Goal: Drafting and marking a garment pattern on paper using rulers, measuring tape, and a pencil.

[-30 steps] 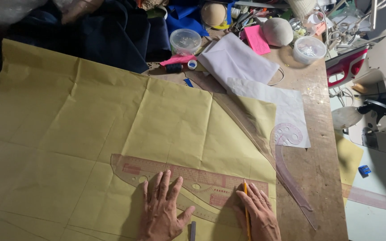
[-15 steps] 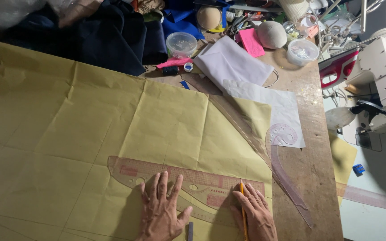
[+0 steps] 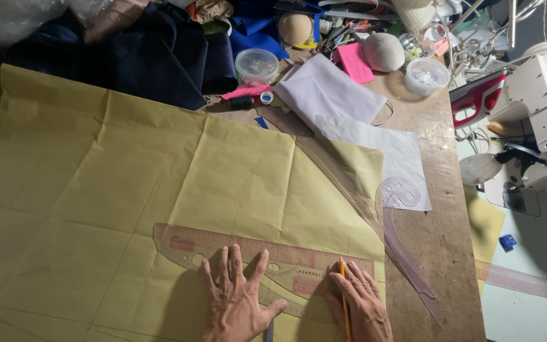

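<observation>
**Ruler pinned flat, pencil at its edge**

Near the bottom edge of the head view, the left hand (image 3: 238, 301) lies with fingers spread, palm pressing the clear pink-tinted plastic pattern ruler (image 3: 254, 256) onto the large creased sheet of yellow pattern paper (image 3: 128, 183). The right hand (image 3: 362, 307) pinches a slim yellow pencil (image 3: 343, 297), tip at the ruler's upper edge. I judge the ruler light, stiff and slippery on paper, best held by flat downward pressure at its middle; the paper is thin and easily torn. Farther up the wooden tabletop (image 3: 441, 209) stand two round clear plastic tubs (image 3: 257, 63) and a pink rectangular pad (image 3: 354, 62); no labels are readable.
</observation>
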